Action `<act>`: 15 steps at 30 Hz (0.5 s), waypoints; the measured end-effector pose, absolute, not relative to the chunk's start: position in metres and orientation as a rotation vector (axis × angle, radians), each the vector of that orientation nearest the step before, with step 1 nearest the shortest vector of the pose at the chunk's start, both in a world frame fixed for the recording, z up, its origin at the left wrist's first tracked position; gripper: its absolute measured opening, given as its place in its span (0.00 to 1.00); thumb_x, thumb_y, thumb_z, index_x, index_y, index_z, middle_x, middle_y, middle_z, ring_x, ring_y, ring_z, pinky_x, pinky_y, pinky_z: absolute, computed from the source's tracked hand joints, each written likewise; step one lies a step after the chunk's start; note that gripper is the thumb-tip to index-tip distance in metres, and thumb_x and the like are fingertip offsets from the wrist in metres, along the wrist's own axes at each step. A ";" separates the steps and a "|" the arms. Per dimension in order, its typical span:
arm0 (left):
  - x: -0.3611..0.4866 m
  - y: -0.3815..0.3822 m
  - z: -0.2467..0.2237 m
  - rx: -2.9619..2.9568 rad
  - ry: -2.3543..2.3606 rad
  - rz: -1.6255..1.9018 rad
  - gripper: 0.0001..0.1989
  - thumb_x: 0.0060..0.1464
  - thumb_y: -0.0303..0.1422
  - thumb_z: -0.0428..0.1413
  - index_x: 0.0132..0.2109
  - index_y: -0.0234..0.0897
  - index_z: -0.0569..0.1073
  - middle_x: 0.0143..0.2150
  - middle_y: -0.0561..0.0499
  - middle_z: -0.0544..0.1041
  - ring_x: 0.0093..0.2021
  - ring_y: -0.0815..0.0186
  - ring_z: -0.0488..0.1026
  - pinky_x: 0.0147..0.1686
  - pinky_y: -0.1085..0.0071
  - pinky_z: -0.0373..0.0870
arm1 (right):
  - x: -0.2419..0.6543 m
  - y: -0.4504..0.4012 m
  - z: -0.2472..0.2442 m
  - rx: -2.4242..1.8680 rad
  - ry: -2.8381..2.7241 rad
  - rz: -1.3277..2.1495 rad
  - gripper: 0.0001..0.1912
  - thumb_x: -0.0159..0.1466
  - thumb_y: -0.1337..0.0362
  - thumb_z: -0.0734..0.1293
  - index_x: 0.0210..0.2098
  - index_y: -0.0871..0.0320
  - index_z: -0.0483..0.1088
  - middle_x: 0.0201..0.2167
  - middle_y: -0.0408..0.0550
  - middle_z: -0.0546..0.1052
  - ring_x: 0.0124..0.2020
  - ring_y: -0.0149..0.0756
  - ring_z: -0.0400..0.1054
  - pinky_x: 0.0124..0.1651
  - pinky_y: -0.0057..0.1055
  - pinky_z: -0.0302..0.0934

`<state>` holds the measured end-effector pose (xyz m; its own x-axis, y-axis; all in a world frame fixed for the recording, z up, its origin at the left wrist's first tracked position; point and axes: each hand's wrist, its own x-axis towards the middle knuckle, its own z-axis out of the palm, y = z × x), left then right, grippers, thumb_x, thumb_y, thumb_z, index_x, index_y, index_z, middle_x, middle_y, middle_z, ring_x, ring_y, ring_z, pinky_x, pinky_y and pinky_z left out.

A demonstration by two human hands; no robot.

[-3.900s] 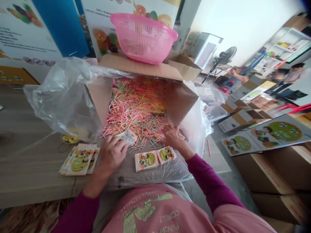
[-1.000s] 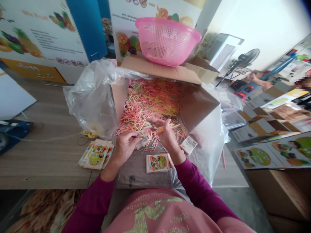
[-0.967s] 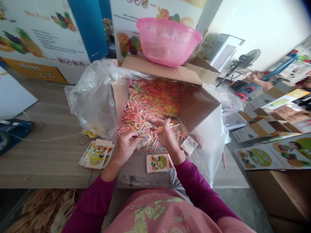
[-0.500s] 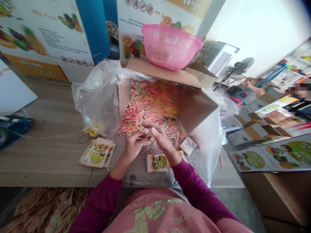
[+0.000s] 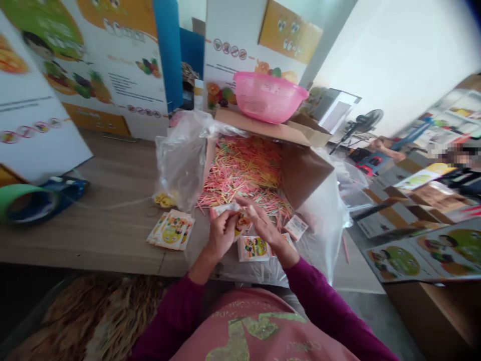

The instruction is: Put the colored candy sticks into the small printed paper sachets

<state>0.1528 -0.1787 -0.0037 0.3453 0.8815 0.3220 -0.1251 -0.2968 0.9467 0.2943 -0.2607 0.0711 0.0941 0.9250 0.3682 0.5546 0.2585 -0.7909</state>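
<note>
A small printed packet (image 5: 241,224) is between my two hands, in front of the open box. My left hand (image 5: 222,231) pinches its left side between thumb and fingers. My right hand (image 5: 262,223) is at the packet's upper right, fingers extended and close together; its exact contact is unclear. Many thin pink, yellow and green sticks (image 5: 244,168) spill from the cardboard box (image 5: 304,170) beyond my hands. Below my right hand lies a stack of printed packets (image 5: 253,248). Flat printed packets (image 5: 172,230) are fanned out at the left, and a pale packet (image 5: 295,227) lies at the right.
Behind the box stands a pink basket (image 5: 268,98). Clear plastic sheeting (image 5: 178,160) drapes its sides. A tape roll (image 5: 28,203) and yellow rubber bands (image 5: 164,200) are on the left. Printed cartons (image 5: 424,248) and a person's arm (image 5: 389,149) appear at the right.
The view has shifted, moving the scene rightward in the picture. The printed packet now shows more between my hands, and the tape roll has come into view at the left.
</note>
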 end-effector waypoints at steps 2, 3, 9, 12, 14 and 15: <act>0.118 -0.173 -0.007 1.815 0.988 1.284 0.15 0.63 0.41 0.53 0.38 0.37 0.81 0.33 0.44 0.81 0.38 0.56 0.78 0.44 0.58 0.76 | 0.313 -0.275 0.059 -1.460 -1.532 0.319 0.21 0.75 0.48 0.61 0.60 0.48 0.75 0.59 0.48 0.78 0.63 0.41 0.70 0.69 0.44 0.62; 0.098 -0.170 -0.007 1.947 1.145 1.306 0.15 0.63 0.39 0.52 0.38 0.37 0.81 0.34 0.42 0.81 0.42 0.53 0.78 0.50 0.53 0.74 | 0.327 -0.285 0.051 -1.479 -1.502 0.233 0.19 0.74 0.49 0.64 0.56 0.50 0.78 0.55 0.50 0.81 0.59 0.41 0.73 0.65 0.43 0.66; 0.040 -0.176 -0.012 2.330 1.688 1.173 0.21 0.64 0.33 0.51 0.60 0.36 0.77 0.67 0.31 0.70 0.73 0.33 0.54 0.65 0.24 0.47 | 0.447 -0.376 -0.013 -1.721 -1.215 -0.458 0.11 0.70 0.58 0.67 0.42 0.55 0.81 0.38 0.52 0.83 0.40 0.43 0.77 0.45 0.43 0.74; 0.064 -0.192 -0.031 2.451 1.350 1.376 0.21 0.60 0.37 0.58 0.60 0.44 0.78 0.71 0.36 0.67 0.74 0.34 0.53 0.69 0.29 0.46 | 0.485 -0.423 -0.037 -1.818 -1.268 -0.761 0.12 0.71 0.65 0.63 0.40 0.55 0.80 0.33 0.51 0.82 0.35 0.42 0.76 0.47 0.48 0.73; 0.080 -0.201 -0.048 2.441 1.089 1.449 0.24 0.58 0.38 0.60 0.62 0.57 0.76 0.71 0.45 0.67 0.70 0.38 0.62 0.68 0.33 0.52 | 0.492 -0.442 -0.047 -1.839 -1.492 -0.756 0.15 0.70 0.69 0.61 0.43 0.55 0.80 0.38 0.54 0.82 0.41 0.44 0.76 0.49 0.48 0.73; 0.085 -0.203 -0.056 2.425 0.999 1.432 0.27 0.58 0.38 0.60 0.64 0.66 0.73 0.70 0.49 0.69 0.66 0.40 0.67 0.66 0.35 0.56 | 0.492 -0.448 -0.051 -1.841 -1.595 -0.725 0.15 0.69 0.70 0.61 0.46 0.55 0.79 0.42 0.56 0.82 0.45 0.46 0.75 0.49 0.48 0.72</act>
